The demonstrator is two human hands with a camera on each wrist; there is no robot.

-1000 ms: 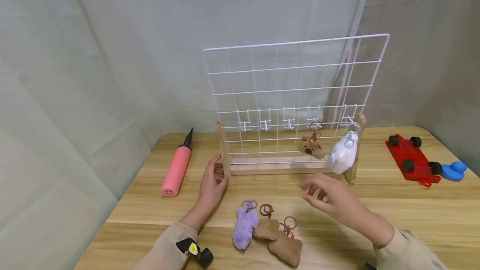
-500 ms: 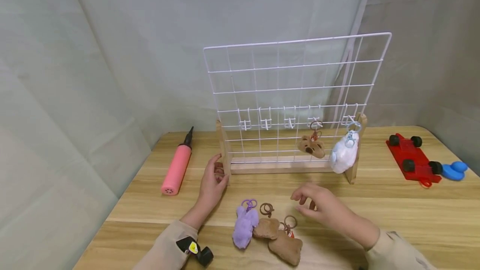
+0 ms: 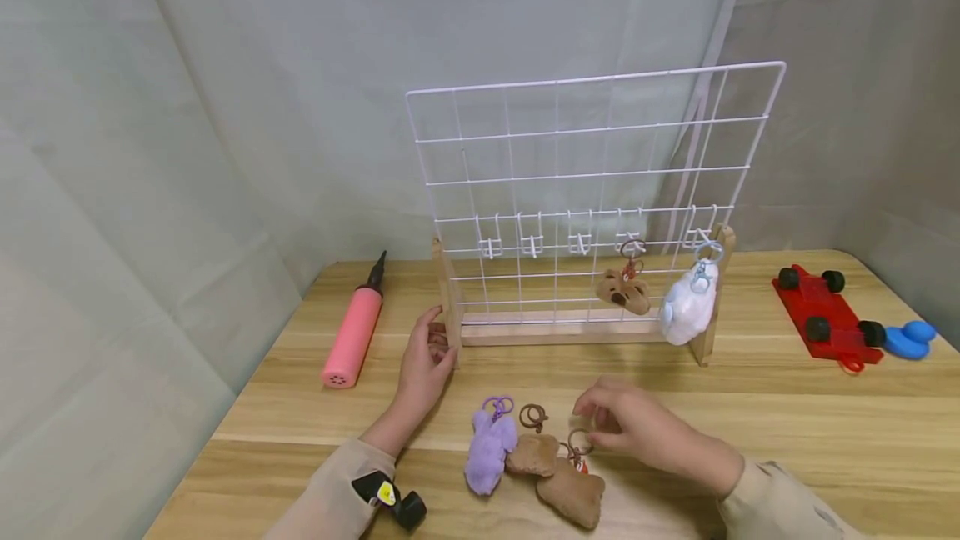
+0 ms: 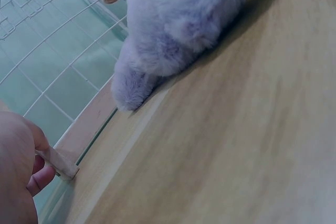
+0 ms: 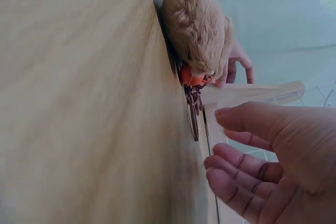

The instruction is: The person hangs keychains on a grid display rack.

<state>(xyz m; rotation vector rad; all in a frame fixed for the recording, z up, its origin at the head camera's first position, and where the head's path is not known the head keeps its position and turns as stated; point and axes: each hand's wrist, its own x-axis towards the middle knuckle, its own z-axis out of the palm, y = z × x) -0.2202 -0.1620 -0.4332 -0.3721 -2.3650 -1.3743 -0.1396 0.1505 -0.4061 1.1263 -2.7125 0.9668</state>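
Note:
My left hand (image 3: 423, 365) grips the wooden end post (image 3: 447, 298) of a white wire grid rack (image 3: 555, 173); in the left wrist view the fingers bend around the post's foot (image 4: 60, 163). My right hand (image 3: 637, 427) hovers by the key ring (image 3: 579, 442) of a brown plush keychain (image 3: 572, 494). The right wrist view has its fingers parted and holding nothing, apart from the ring. Left of it lie another brown plush keychain (image 3: 532, 455) and a purple one (image 3: 487, 457). A brown bear keychain (image 3: 624, 290) and a white plush keychain (image 3: 690, 307) hang from the rack.
Several white hooks (image 3: 532, 245) line the grid. A pink hand pump (image 3: 354, 336) lies at the left of the wooden table (image 3: 247, 482). At the right are a red board with black wheels (image 3: 825, 315) and a blue rounded object (image 3: 909, 340).
My right hand has moved left and down, from in front of the rack to the brown keychain's ring. The left hand stays at the post.

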